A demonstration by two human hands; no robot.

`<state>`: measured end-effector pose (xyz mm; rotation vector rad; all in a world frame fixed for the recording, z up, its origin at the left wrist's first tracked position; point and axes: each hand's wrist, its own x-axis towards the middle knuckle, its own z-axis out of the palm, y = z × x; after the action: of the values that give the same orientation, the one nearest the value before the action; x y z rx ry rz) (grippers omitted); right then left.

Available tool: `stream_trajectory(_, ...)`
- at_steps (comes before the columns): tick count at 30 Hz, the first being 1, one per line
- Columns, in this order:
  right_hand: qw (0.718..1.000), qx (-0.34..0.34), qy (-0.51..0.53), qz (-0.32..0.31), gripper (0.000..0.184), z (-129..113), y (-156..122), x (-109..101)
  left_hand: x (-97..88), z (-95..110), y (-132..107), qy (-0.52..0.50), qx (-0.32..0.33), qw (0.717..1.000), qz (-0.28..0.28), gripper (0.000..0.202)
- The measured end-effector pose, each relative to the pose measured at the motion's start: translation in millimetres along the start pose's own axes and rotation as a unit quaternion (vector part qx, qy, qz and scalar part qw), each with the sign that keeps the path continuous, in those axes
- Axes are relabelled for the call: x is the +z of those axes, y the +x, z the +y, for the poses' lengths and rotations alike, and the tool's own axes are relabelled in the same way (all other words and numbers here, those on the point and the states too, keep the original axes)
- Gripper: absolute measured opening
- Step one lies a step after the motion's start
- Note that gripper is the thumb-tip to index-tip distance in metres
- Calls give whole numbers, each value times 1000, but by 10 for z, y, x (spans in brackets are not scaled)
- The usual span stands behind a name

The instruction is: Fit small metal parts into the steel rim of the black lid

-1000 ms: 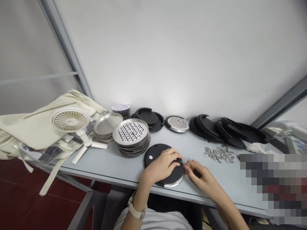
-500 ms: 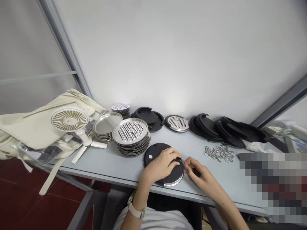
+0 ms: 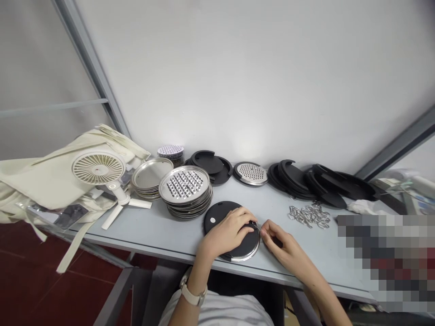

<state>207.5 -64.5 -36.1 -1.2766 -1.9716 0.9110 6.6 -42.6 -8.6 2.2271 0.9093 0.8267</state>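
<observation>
A round grater with a black plastic back and a silver metal rim (image 3: 243, 259) lies near the table's front edge. Across its black face rests my left hand (image 3: 231, 228), thumb and fingers closed at the right edge of the disc, holding it. My right hand (image 3: 280, 244) is just beside that edge, thumb and forefinger pinched on a small metal loop (image 3: 258, 226). The loop meets the grater's edge by my left fingertips; whether it passes through a hole there is hidden. Several similar wire loops (image 3: 309, 216) lie in a heap farther right.
Stacked metal grater plates (image 3: 185, 185) and plain metal discs (image 3: 152, 174) stand at the left. Black plastic holders (image 3: 294, 176) line the wall side, with a finished-looking grater (image 3: 251, 173) among them. A white fan (image 3: 98, 168) and a cream bag (image 3: 41, 181) occupy the left end.
Both hands hold nearly the same place on the grater and loop. My right fingers have shifted very slightly; the whole view has tilted a little.
</observation>
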Motion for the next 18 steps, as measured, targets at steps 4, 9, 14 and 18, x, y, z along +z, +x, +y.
stream_trajectory(4, 1000, 2, 8, -3, 27, 0, 3, -2, -3, 3, 0, -1, -4, 1000, 0, 22)
stream_trajectory(9, 1000, 11, 16, -2, 28, -33, -7, -7, -7, 12, 1, 0, -4, 1000, 0, 23)
stream_trajectory(14, 1000, 9, 12, -4, 29, -34, -11, -6, -15, 7, -4, -6, 0, 1000, -1, 23)
stream_trajectory(18, 1000, 4, 14, -7, 30, -27, -11, -5, -18, 8, -6, -12, -5, 1000, 4, 23)
